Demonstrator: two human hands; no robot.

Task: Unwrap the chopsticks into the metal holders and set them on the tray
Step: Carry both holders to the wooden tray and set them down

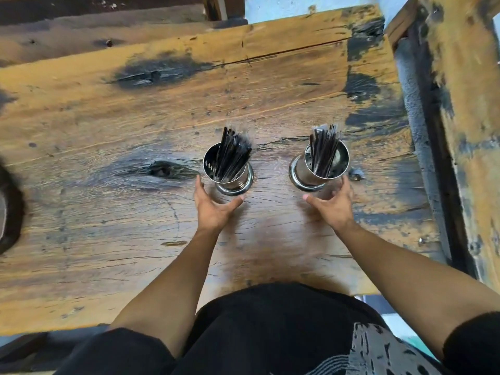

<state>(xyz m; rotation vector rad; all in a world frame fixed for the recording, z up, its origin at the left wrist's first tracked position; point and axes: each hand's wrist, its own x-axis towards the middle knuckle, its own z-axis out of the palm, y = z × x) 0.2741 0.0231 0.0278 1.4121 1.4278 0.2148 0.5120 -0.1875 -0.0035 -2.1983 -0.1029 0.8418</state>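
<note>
Two shiny metal holders stand upright on the wooden table [108,109]. The left holder [238,180] and the right holder [300,174] each contain several black chopsticks, a bundle [232,155] in the left one and a bundle [323,150] in the right one, still in clear wrapping at the tops. My left hand [213,207] is spread open just in front of the left holder, fingers near its base. My right hand [332,204] is spread open just in front of the right holder. Neither hand grips anything.
A dark round object [10,209], partly cut off, lies at the table's left edge. A wooden bench or beam [465,104] and a grey pipe [411,85] run along the right side. The table's near edge is against my body.
</note>
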